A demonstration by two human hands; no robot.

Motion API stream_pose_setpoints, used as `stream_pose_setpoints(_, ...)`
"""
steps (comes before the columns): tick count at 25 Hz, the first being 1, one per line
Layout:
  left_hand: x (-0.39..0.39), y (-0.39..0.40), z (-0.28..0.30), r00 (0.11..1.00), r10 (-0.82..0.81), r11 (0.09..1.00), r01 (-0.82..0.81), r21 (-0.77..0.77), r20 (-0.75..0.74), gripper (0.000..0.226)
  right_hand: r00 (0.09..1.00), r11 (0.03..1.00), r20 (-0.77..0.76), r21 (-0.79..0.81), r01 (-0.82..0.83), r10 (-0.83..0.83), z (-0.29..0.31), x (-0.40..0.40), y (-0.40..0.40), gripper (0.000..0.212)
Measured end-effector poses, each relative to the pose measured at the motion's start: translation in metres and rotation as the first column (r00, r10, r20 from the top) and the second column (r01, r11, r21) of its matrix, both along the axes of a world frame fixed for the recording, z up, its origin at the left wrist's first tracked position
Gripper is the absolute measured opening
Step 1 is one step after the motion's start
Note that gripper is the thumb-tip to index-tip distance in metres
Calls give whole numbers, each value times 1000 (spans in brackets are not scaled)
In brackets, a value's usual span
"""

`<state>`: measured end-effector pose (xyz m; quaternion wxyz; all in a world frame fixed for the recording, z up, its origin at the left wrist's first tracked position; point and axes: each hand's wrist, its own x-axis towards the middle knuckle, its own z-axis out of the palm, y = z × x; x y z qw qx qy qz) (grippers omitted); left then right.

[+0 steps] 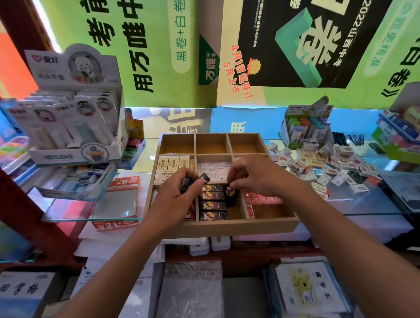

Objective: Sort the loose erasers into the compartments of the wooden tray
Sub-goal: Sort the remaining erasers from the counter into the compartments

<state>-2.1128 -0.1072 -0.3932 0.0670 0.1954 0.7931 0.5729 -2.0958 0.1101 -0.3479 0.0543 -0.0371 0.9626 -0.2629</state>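
a: while the right hand (253,175) lowers a black eraser (230,193) on end into the middle compartment of the front row, which step would you say this is?

b: filling that compartment, i'd judge. four black erasers (212,205) already lie stacked flat on its left side, and the one pinched between the right thumb and fingertips goes down just beside them, on the right.

a: and the left hand (176,193)?

b: curled round more black erasers (204,177) of the same kind, one poking up between the fingers. it hovers over the front left corner of the wooden tray (236,229), so what's under it is hidden.

a: how far along is the job?

b: partway, i reckon. the back row of three compartments is bare, the middle row has cream erasers (172,165) and white erasers (214,169), and the front right has red erasers (262,199). a big loose pile (327,167) sits on the glass shelf (115,218) to the right of the tray.

a: so the next move?

b: probably let go of this one once it sits square, then pass another across from the left hand. the gap beside the stack is narrow, so each piece needs lining up first or it will jam crooked.
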Motion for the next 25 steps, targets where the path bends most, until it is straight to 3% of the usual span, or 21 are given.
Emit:
stream_pose_setpoints(6,-2,1,-2,1000,0,1000,0,-11,7,9,990,978,-75,-180,107,-122,-6,7,0,13)
stream_pose_setpoints(10,-1,1,-2,1000,-14,1000,14,-13,-7,8,949,888,-48,-370,271,-310,-2,19,7,24)
stream_pose_setpoints(13,-1,1,-2,1000,-12,1000,12,-9,7,9,924,814,-1,-474,337,-383,0,30,6,8)
stream_pose_setpoints(18,0,1,-1,1000,4,1000,-4,-18,5,7,939,963,-217,-37,266,-268,-20,40,-17,22)
stream_pose_setpoints(22,1,1,0,1000,9,1000,-9,-14,7,5,938,952,-306,202,230,-161,-37,42,-24,31)
stream_pose_setpoints(25,1,1,0,1000,9,1000,-9,-14,18,7,958,908,-280,384,165,-55,-37,41,-20,38)
